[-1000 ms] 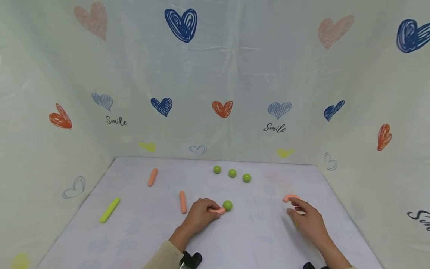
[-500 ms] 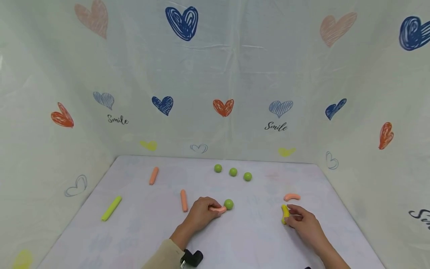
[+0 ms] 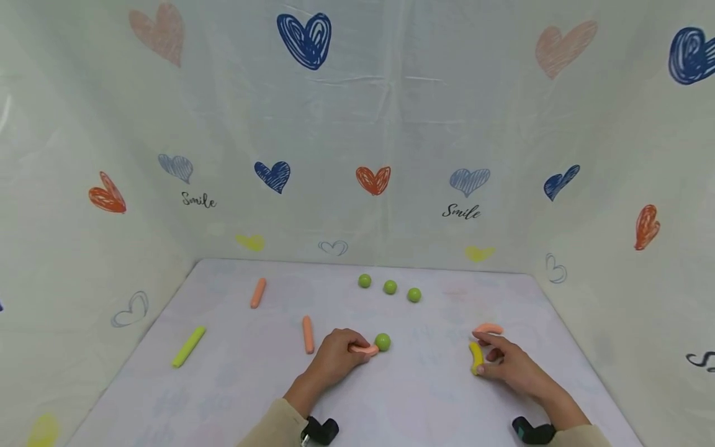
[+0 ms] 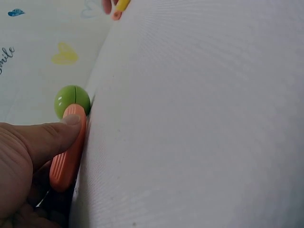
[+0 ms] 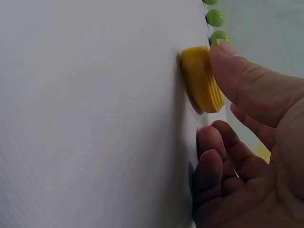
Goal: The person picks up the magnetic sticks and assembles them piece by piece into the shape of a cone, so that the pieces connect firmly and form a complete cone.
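Note:
My left hand (image 3: 337, 357) pinches a ridged, curved salmon-orange piece (image 3: 368, 350) on the table. The far end of that piece touches a green ball (image 3: 382, 341), as the left wrist view also shows. Over at the right, my right hand (image 3: 516, 367) is spread around a curved yellow piece (image 3: 476, 359) lying on the table. Its thumb (image 5: 247, 80) rests against the yellow piece, while the other fingers are apart from it in the right wrist view. The index fingertip reaches a second curved salmon piece (image 3: 493, 328) just beyond the yellow one.
Three green balls (image 3: 390, 287) lie in a slanting row near the table's back edge. Two straight salmon sticks (image 3: 308, 335) and a lime-green stick (image 3: 188, 347) lie on the left side. A sheet printed with hearts surrounds the white table (image 3: 240, 385).
My right hand has brought the yellow piece to the table just below the right salmon piece, and its index finger has lifted away from it. My left hand stays put.

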A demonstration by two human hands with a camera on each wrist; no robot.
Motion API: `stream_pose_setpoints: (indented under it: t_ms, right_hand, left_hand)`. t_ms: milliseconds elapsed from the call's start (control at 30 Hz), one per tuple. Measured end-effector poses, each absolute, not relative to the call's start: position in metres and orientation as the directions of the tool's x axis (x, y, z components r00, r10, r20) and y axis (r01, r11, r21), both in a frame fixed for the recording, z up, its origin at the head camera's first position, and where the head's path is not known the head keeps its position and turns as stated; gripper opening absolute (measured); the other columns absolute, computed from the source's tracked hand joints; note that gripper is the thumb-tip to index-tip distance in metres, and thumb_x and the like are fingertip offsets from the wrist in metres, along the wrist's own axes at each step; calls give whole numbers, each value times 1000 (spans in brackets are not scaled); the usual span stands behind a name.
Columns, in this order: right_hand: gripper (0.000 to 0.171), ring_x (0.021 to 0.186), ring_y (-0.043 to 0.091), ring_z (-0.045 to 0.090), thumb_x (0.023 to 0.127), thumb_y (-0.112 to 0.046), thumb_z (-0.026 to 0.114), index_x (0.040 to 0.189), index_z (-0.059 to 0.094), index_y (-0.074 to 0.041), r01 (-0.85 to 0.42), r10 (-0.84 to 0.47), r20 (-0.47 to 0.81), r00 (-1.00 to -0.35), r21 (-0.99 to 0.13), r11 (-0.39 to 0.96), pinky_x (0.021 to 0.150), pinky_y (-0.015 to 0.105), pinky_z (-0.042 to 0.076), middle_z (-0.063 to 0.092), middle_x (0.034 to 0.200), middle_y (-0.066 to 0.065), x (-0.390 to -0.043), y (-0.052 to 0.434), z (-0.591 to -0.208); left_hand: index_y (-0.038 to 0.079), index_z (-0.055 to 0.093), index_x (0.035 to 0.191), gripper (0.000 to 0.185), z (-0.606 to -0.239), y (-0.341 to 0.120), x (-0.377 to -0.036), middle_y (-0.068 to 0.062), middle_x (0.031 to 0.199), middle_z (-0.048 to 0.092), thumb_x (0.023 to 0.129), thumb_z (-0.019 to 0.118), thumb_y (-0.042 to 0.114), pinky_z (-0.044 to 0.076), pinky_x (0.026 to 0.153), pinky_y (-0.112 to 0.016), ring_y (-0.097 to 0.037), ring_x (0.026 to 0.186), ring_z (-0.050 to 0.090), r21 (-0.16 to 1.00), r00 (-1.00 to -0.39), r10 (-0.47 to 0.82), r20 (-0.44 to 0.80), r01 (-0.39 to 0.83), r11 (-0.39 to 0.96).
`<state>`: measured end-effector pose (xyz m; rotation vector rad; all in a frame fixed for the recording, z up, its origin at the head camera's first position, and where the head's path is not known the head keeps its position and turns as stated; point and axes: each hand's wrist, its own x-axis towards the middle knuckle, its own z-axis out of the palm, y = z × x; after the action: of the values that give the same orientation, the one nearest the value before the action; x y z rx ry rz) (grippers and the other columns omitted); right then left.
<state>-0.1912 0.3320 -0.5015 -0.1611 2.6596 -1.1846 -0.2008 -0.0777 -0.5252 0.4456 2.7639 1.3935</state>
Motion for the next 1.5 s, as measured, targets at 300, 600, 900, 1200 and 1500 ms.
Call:
stream_pose_setpoints:
  t_ms: [300, 600, 900, 1200, 1500]
  right_hand:
    - [77, 84, 10, 46, 83, -21, 90, 148, 56, 1, -102, -293, -124, -948, -754, 649, 70, 25, 38, 56, 97, 7, -196, 333, -500]
    - [70, 85, 12, 48, 80, -20, 92, 141, 61, -2, -70, -232, -115, -966, -748, 660, 69, 25, 42, 61, 109, 10, -192, 324, -501]
    - [68, 91, 11, 57, 84, -16, 89, 145, 59, -14, -6, -147, -119, -982, -755, 656, 75, 22, 48, 71, 123, 10, -188, 310, -505]
    - [55, 102, 14, 69, 96, -10, 76, 148, 59, -16, -52, -118, -29, -993, -776, 628, 82, 22, 57, 71, 126, 14, -187, 303, -509]
    - [54, 109, 23, 72, 95, -5, 76, 145, 58, -12, -21, -60, -19, -998, -801, 598, 84, 18, 57, 70, 128, 19, -190, 296, -511]
  left_hand:
    - [18, 80, 97, 11, -526, -80, -200, 6, 100, 74, 88, 87, 18, 49, 80, -26, -12, 96, 60, 789, -961, 255, 104, 236, 568]
    - [18, 80, 97, 11, -523, -78, -199, 7, 100, 74, 89, 86, 19, 48, 78, -26, -11, 93, 58, 791, -961, 260, 94, 231, 566]
    - [18, 80, 97, 10, -523, -78, -199, 7, 100, 74, 89, 86, 20, 48, 78, -26, -11, 93, 59, 791, -961, 260, 97, 233, 566]
    - [18, 80, 98, 11, -523, -78, -199, 6, 100, 74, 89, 86, 20, 48, 78, -26, -12, 94, 59, 792, -960, 263, 96, 233, 564]
    - [18, 80, 98, 11, -523, -79, -199, 7, 100, 74, 89, 86, 19, 48, 78, -26, -11, 94, 59, 789, -958, 267, 106, 244, 563]
